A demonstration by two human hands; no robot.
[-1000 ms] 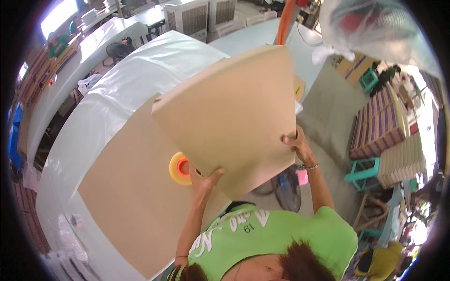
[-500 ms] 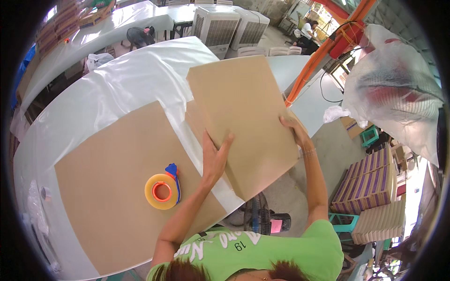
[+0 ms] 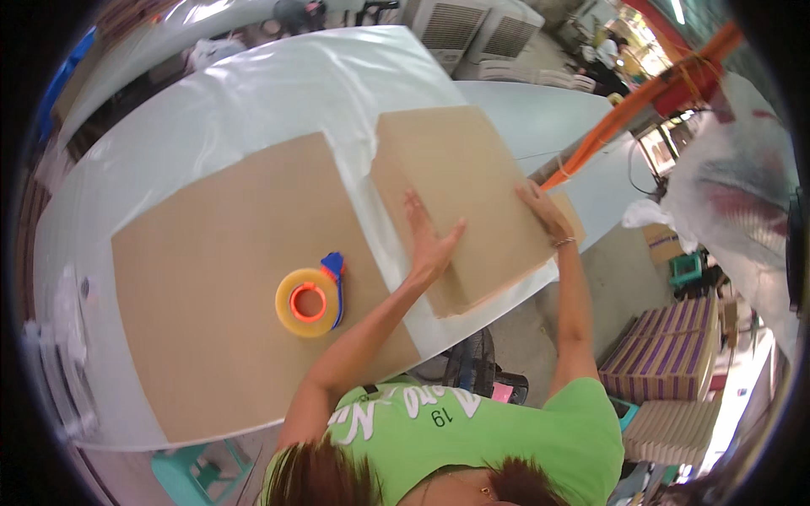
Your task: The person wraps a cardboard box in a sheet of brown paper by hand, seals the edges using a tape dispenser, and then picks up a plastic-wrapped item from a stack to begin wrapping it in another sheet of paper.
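On the white plastic-covered surface [image 3: 278, 93], two brown cardboard sheets lie flat. The smaller cardboard sheet [image 3: 460, 181] is taken as the landmark; it sits at the surface's near right edge, with its near corner reaching that edge.

Left hand [image 3: 429, 240]: open, palm down, fingers spread, pressed flat on the near left part of the smaller cardboard sheet. It grips nothing.

Right hand [image 3: 544, 215]: open, fingers extended, resting on the right edge of the same sheet. A thin bracelet shows at the wrist. No grasp around the edge can be confirmed.

Left of the smaller cardboard sheet lies a larger cardboard sheet [image 3: 219, 253], separated from it by a narrow strip of bare white covering. The two sheets do not appear to touch.

A yellow tape roll in a dispenser with an orange core and blue handle [image 3: 310, 301] rests on the larger sheet, down and to the left of the landmark, near the left forearm but apart from it.

Beyond the landmark's far right side, an orange strap [image 3: 641, 97] runs diagonally. To the right of the landmark, off the surface, stand stacked purple-and-white boxes [image 3: 675, 354] on the floor, and a bulky clear plastic bag [image 3: 742, 194] hangs above them. The person wears a green shirt [image 3: 506, 438].
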